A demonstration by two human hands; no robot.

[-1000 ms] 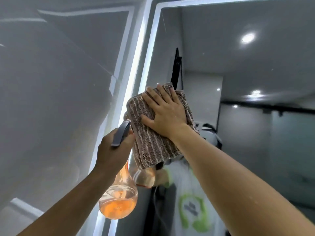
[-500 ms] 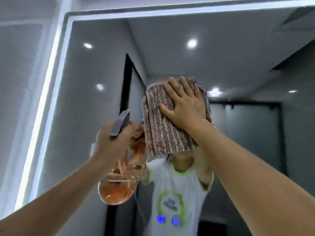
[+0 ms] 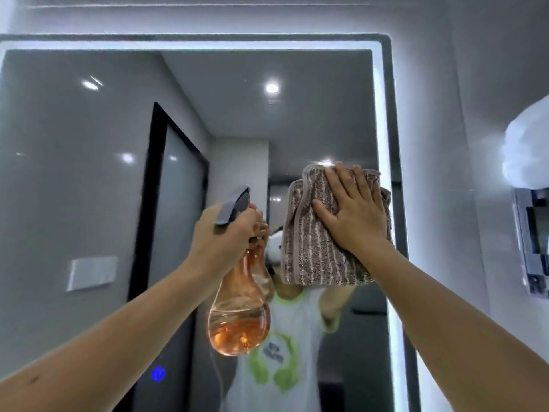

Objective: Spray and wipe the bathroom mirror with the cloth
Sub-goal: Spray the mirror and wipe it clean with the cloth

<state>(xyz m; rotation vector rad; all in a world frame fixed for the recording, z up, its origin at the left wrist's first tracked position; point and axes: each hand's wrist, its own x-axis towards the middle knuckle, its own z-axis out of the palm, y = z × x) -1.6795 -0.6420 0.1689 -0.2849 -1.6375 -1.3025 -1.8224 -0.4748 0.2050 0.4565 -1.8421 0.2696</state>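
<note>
1. Both forearms are showing bare, with no sleeves reaching the wrists.
2. The left hand (image 3: 221,237) and right hand (image 3: 355,215) are wearing no gloves, rings or watch.

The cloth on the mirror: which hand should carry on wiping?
The right hand: it lies flat on the cloth against the mirror. The left hand grips the spray bottle.

The cloth (image 3: 323,233) lies flat on the mirror (image 3: 74,162), right of the spray bottle (image 3: 240,304).
</note>
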